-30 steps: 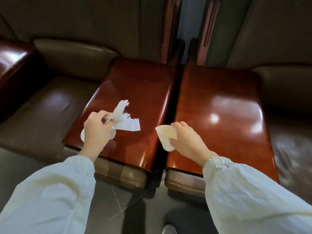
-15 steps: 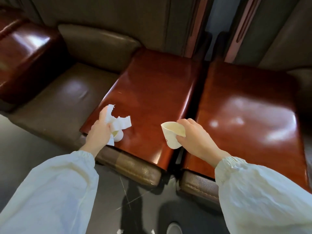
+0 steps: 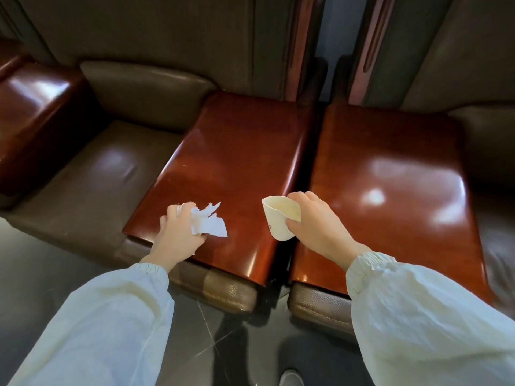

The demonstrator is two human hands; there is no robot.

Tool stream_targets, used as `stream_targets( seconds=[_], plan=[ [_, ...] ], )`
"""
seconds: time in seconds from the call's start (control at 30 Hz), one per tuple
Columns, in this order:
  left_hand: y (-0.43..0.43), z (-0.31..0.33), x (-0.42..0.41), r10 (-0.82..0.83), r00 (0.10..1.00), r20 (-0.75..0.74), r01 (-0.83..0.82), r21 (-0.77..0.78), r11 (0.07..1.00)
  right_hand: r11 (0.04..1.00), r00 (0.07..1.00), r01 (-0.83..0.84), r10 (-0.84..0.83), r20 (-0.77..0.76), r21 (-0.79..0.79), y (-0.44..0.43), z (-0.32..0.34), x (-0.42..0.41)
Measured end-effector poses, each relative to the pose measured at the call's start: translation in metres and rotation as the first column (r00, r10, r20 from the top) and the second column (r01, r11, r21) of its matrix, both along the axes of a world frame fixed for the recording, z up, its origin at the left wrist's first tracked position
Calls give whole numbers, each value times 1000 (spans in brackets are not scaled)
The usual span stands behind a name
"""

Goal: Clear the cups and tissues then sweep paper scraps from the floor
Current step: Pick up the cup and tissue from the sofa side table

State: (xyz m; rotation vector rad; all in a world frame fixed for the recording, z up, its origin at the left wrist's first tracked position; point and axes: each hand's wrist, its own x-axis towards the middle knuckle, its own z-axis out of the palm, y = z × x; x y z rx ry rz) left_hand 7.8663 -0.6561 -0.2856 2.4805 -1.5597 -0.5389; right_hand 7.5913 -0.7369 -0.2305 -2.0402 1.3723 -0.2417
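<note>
Over the counter (image 3: 237, 151), near edge: two items held.
Torn tissue (image 3: 209, 226) is gripped in the left hand (image 3: 178, 236); a tilted paper cup (image 3: 276, 222) is pinched by the right hand (image 3: 320, 227).

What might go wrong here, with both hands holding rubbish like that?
The paper cup in the right hand is tilted; if any drink is left, which I cannot tell, it might drip onto the glossy wooden top. The torn tissue hangs loosely from the left hand, so a shred might drop onto the floor or into the gap between the tops.
</note>
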Motion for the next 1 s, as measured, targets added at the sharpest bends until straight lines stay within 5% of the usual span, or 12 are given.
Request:
stream_targets(
  seconds=[0.2,0.4,0.57,0.7,1.0],
  plan=[
    [-49,73,-89,-130,987,-93,115,-149,982,987,988,149,-147,37,-60,-9,56,-73],
    [-91,176,-278,-423,900,-108,379,-289,879,886,906,423,-416,79,-188,9,146,-231],
    [-74,262,-492,-719,695,12,687,-307,659,750,788,604,-612,64,-269,71,222,-419],
    [-10,301,-671,-849,526,-54,792,-333,512,635,670,709,-742,10,-307,172,259,-582],
    [174,329,-1012,-994,106,29,936,-341,90,269,242,916,-962,-124,-297,449,302,-880]
  ],
)
